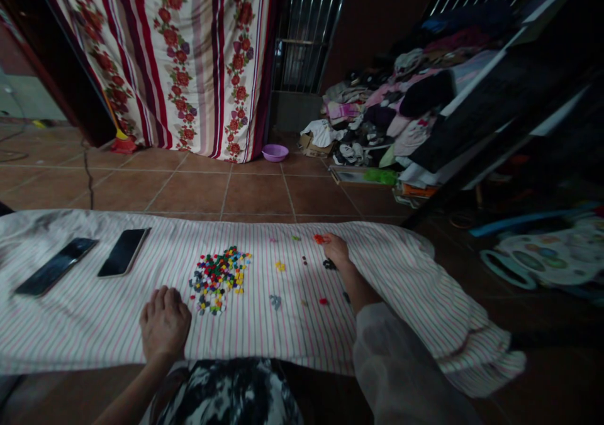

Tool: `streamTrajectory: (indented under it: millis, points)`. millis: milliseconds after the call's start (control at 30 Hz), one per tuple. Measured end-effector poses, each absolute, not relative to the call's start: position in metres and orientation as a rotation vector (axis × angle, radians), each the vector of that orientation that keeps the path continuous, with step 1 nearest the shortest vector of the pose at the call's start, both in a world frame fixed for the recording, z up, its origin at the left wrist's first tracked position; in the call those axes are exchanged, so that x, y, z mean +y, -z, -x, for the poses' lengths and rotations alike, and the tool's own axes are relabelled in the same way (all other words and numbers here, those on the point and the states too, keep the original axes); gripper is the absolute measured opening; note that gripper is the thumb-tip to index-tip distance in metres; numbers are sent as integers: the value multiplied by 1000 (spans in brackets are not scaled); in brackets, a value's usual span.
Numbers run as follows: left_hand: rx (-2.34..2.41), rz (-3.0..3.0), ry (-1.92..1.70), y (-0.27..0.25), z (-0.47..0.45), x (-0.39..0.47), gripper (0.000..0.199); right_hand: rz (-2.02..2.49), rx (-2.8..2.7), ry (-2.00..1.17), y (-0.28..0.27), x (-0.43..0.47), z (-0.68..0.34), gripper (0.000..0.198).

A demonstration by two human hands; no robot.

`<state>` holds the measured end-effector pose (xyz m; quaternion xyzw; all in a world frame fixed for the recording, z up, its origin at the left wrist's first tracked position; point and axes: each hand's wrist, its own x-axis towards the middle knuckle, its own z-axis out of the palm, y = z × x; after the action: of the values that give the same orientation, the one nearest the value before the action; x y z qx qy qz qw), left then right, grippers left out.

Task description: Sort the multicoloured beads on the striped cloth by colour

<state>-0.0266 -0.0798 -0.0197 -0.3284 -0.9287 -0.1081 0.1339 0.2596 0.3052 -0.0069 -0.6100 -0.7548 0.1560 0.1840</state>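
Observation:
My right hand [336,249] reaches to the far side of the striped cloth, its fingers pinched at a small cluster of orange-red pieces [319,239]. Just below its wrist lies a group of black pieces [329,264]. My left hand [165,322] rests palm down with fingers lying on the cloth, left of a big mixed heap of small coloured pieces [219,277]. Between the heap and my right arm are small sorted groups: yellow pieces [280,266], grey pieces [275,301], red pieces [323,301], green pieces [296,237] and pink pieces [273,240].
Two phones, one dark phone [56,266] and another phone [123,253], lie on the left of the striped cloth [117,324]. Beyond are a tiled floor [189,189], a floral curtain [202,66], a purple basin [275,153] and a heap of clothes [377,107].

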Motion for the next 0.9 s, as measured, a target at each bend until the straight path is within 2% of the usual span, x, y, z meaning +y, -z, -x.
streamTrajectory:
  millis: [267,567,733,900]
  points:
    - [-2702,960,311,18,27,-80,34,1724,-2131,-550,9,309,-262,32]
    - [-2723,941,346,14,25,-79,36,1642,-2167,-435,-11,292,-255,30]
    - [-2731,947,378,14,25,-80,37,1383,-2164,-511,-22,241,-224,37]
    - [-2742,946,441,12,25,-80,38,995,-2275,-721,-6,154,-187,35]
